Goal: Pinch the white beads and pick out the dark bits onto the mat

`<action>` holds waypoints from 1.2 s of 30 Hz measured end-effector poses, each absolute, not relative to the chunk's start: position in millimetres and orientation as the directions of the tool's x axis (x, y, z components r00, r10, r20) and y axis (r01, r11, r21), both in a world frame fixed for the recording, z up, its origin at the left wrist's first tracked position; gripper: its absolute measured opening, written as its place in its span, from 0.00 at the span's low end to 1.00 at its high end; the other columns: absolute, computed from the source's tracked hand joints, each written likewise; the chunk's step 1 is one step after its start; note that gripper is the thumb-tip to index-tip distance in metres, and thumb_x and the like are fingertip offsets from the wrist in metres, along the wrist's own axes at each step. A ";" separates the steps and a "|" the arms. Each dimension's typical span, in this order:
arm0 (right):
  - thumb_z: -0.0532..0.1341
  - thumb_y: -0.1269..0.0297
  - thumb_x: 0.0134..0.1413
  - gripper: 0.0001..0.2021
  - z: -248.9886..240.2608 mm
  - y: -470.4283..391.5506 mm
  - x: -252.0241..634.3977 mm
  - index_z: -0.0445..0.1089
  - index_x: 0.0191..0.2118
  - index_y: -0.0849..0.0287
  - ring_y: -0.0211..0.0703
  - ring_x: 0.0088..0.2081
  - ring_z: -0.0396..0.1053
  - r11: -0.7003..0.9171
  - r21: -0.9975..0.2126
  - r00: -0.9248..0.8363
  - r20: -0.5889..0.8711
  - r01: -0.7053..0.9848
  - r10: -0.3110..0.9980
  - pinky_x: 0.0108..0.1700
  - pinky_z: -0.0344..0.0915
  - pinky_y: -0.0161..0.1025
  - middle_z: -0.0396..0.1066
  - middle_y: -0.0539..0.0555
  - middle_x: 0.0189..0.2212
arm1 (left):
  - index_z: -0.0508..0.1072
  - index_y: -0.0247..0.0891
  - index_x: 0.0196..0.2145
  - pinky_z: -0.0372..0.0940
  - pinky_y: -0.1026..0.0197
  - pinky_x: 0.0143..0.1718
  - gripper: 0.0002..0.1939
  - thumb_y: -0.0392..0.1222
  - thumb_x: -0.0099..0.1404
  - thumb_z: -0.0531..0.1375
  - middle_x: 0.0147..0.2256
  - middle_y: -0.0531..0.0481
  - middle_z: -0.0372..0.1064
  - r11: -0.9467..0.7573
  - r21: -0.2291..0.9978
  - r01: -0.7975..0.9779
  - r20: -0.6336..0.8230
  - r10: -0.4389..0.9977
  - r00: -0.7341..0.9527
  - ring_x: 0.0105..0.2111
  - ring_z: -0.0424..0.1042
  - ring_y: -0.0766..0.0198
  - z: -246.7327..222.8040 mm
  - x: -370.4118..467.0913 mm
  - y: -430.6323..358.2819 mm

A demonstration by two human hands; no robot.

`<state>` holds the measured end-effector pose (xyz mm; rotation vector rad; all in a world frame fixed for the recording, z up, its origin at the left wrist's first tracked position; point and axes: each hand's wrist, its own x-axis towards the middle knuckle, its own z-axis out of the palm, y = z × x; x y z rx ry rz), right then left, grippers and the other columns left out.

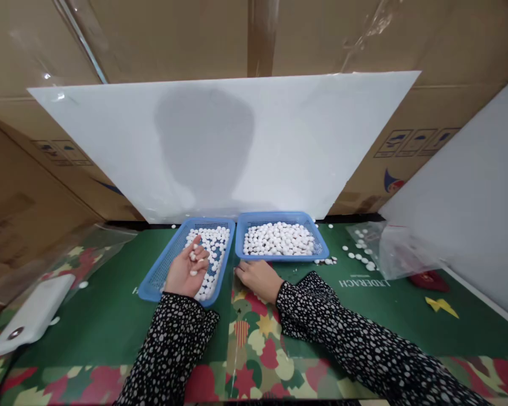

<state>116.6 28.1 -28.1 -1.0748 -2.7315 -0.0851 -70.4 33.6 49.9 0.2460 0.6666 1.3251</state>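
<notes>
Two blue baskets stand side by side on the green patterned table cover. Over the lower part of the left basket [156, 275], my left hand [187, 269] is turned palm up, fingers curled around a few white pieces. More white pieces [214, 248] are spread loosely in that basket. The right basket [322, 248] holds a dense heap of white pieces [279, 239]. My right hand [259, 277] rests just below its front left corner, knuckles up and fingers bent together near the gap between the baskets. Whatever its fingertips hold, if anything, is hidden.
A clear plastic bag [400, 254] lies at the right, with loose white pieces [366, 261] beside it and a yellow scrap [441, 306] nearer. At the left are a white device [36, 313] with a cable and another clear bag [105, 242]. A white board [288, 146] leans behind.
</notes>
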 end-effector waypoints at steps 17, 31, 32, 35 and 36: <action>0.66 0.62 0.52 0.07 -9.5 -10.6 180.4 0.71 0.34 0.59 0.40 0.30 0.70 0.122 -0.975 -0.132 0.148 -0.184 0.980 0.34 0.68 0.38 0.73 0.50 0.29 | 0.71 0.34 0.41 0.44 0.74 0.11 0.19 0.48 0.58 0.68 0.29 0.53 0.67 0.309 0.896 -0.319 -0.169 0.902 0.398 0.16 0.48 0.78 -0.2 5.7 2.7; 0.66 0.62 0.55 0.06 -5.4 -19.1 179.0 0.74 0.35 0.58 0.42 0.33 0.76 0.167 -0.970 -0.128 0.191 -0.178 0.973 0.37 0.73 0.40 0.77 0.52 0.30 | 0.72 0.33 0.31 0.42 0.73 0.12 0.19 0.52 0.54 0.70 0.20 0.58 0.58 0.303 0.915 -0.265 -0.212 0.922 0.323 0.15 0.44 0.78 1.8 11.3 3.6; 0.66 0.62 0.55 0.06 -5.1 -19.1 179.0 0.73 0.35 0.59 0.43 0.33 0.76 0.163 -0.970 -0.125 0.186 -0.178 0.974 0.37 0.73 0.40 0.77 0.52 0.29 | 0.72 0.33 0.31 0.42 0.73 0.13 0.19 0.52 0.54 0.70 0.20 0.58 0.59 0.304 0.915 -0.266 -0.212 0.922 0.325 0.15 0.45 0.78 2.0 11.5 3.4; 0.66 0.63 0.54 0.05 -5.0 -18.3 179.6 0.74 0.34 0.59 0.42 0.33 0.75 0.175 -0.973 -0.122 0.194 -0.149 0.973 0.37 0.72 0.41 0.77 0.53 0.30 | 0.73 0.32 0.32 0.42 0.73 0.13 0.19 0.52 0.55 0.69 0.24 0.54 0.63 0.297 0.915 -0.274 -0.198 0.920 0.338 0.16 0.46 0.78 2.0 11.9 2.9; 0.66 0.63 0.55 0.05 -5.0 -17.8 179.9 0.74 0.33 0.59 0.42 0.33 0.74 0.198 -0.972 -0.119 0.213 -0.125 0.970 0.38 0.71 0.41 0.77 0.53 0.30 | 0.74 0.32 0.33 0.43 0.73 0.13 0.19 0.53 0.56 0.69 0.24 0.53 0.64 0.294 0.916 -0.274 -0.193 0.920 0.342 0.16 0.47 0.78 1.8 12.0 2.6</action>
